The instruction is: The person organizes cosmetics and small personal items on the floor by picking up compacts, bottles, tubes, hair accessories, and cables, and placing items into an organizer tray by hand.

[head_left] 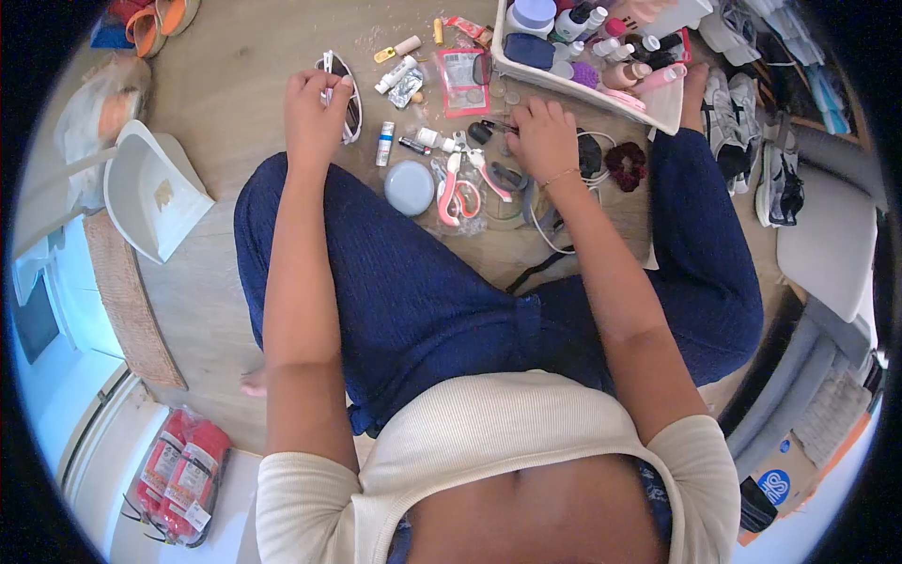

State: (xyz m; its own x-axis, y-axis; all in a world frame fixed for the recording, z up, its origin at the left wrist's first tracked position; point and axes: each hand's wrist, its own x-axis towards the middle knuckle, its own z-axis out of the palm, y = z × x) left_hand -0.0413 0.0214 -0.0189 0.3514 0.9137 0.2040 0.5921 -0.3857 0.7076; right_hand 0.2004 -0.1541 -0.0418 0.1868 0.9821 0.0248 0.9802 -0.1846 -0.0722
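Observation:
My left hand, fingers curled, is closed on a pair of glasses at the upper left of the small items. At the right of the pile, my right hand is bent over the floor with its fingertips at a small dark item; what it grips is too small to name. Between the hands lie a red-edged packet, a white tube, a blue-labelled stick, a round light-blue case and pink-handled clippers.
A white basket of bottles stands just beyond my right hand. A dark red scrunchie and a white cable lie near my right wrist. A dustpan is at the left, shoes at the right.

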